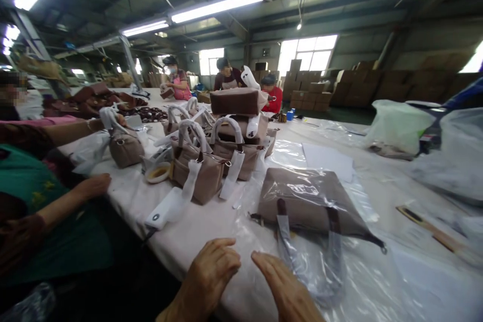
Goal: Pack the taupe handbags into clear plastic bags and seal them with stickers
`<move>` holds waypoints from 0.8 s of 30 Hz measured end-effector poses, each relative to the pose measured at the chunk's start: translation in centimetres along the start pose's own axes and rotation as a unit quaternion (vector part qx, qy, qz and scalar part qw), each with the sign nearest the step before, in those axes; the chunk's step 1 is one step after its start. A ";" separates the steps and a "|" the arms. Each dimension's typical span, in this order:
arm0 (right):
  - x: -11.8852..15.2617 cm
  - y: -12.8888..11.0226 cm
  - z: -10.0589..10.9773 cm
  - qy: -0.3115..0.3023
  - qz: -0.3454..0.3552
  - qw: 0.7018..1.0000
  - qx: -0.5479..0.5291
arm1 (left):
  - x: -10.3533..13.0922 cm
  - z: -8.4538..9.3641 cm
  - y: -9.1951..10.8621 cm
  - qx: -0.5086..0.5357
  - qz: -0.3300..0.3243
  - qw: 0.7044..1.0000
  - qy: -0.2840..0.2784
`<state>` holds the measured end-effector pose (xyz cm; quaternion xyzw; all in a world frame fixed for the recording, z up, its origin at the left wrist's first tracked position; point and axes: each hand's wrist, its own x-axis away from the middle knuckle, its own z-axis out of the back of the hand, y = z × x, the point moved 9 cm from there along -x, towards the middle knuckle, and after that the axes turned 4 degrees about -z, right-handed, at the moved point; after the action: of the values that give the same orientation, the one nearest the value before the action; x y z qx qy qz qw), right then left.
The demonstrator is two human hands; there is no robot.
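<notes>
Worker's left hand (209, 276) loosely curved, right hand (287, 289) straight-fingered, gap between; plastic-covered taupe handbag (302, 198) just beyond right hand, wrapped-handle handbags (202, 181) farther past left.

Bare left grip (211, 271), bare right grip (284, 284), tapered fingers (268, 263), uncovered wrist (179, 309)

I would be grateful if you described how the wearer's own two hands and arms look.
The left hand and right hand are bare, with no gloves. No sleeve, watch or bracelet shows at the visible wrists; the picture's lower edge cuts off the rest of the arms.
</notes>
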<state>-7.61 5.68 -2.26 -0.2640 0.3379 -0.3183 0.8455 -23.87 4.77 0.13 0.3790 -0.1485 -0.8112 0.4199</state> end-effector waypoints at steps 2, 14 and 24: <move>-1.2 0.8 1.1 0.047 -0.055 0.997 -0.010 | -3.6 0.3 1.4 0.038 -0.010 0.999 0.000; -2.0 13.6 5.0 0.101 -0.439 0.830 -0.329 | -11.6 -6.5 -9.5 0.129 0.155 0.978 -0.052; 0.2 15.4 6.5 0.111 -0.468 0.847 -0.226 | -14.5 -6.5 -6.4 0.040 0.091 0.995 -0.012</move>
<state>2.89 17.15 -8.37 -0.5376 0.3287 -0.6185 0.4694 -17.44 20.68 -0.68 0.3708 -0.2200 -0.7672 0.4749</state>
